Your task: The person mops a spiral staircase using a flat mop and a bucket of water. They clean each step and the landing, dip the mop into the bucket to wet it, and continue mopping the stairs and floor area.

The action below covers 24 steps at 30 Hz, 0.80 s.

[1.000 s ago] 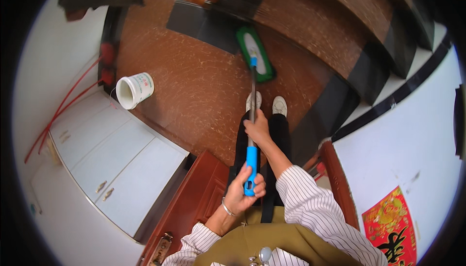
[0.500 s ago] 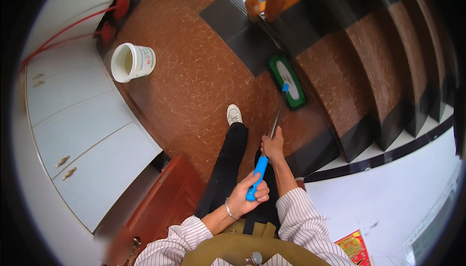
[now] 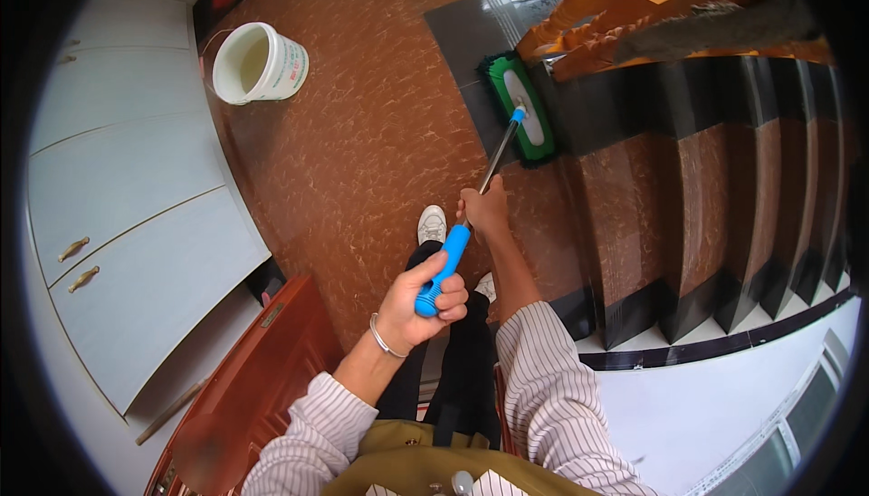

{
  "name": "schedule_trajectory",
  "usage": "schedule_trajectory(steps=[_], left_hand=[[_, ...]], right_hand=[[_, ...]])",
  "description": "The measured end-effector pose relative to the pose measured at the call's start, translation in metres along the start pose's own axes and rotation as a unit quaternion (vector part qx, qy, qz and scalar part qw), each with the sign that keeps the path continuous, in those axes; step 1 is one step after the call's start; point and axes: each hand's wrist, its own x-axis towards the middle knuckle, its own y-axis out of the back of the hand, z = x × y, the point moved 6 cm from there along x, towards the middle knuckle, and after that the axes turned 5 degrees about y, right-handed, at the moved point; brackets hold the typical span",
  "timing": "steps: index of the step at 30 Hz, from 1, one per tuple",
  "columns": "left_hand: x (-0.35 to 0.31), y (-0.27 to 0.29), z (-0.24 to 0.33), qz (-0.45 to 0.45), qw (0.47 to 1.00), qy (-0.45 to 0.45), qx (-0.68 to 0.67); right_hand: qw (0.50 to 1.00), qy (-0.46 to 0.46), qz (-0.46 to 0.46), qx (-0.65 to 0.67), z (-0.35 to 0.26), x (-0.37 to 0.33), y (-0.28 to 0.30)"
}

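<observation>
A flat mop (image 3: 531, 122) with a green pad and a grey-white plate lies on the dark floor band beside the foot of the stairs. Its metal pole slants back toward me and ends in a blue grip. My left hand (image 3: 424, 300) is wrapped round that blue grip, with a silver bangle on the wrist. Farther along, my right hand (image 3: 484, 207) closes on the metal pole just above the grip. Both arms wear striped sleeves.
A white bucket (image 3: 261, 63) stands on the reddish-brown floor (image 3: 362, 107) at the far left. White cabinets (image 3: 145, 215) line the left side, with a red wooden door (image 3: 262, 365) nearer me. Stairs (image 3: 706, 215) rise on the right, beside an orange-brown wooden banister (image 3: 625, 7).
The mop head has moved away from me and slightly left, onto the dark band near the banister. Both hands have moved forward and left with the pole. The view has shifted too.
</observation>
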Motion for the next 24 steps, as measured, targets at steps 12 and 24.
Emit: schedule_trajectory(steps=[12,24], left_hand=[[0.033,0.008,-0.013,0.061,0.997,-0.001,0.051],[-0.056,0.112,-0.147,0.185,0.971,0.135,0.069]], right_hand=[[0.996,0.057,-0.063,0.007,-0.014,0.028,0.007],[0.993,-0.115,-0.004,0.005,0.153,-0.126,0.08]])
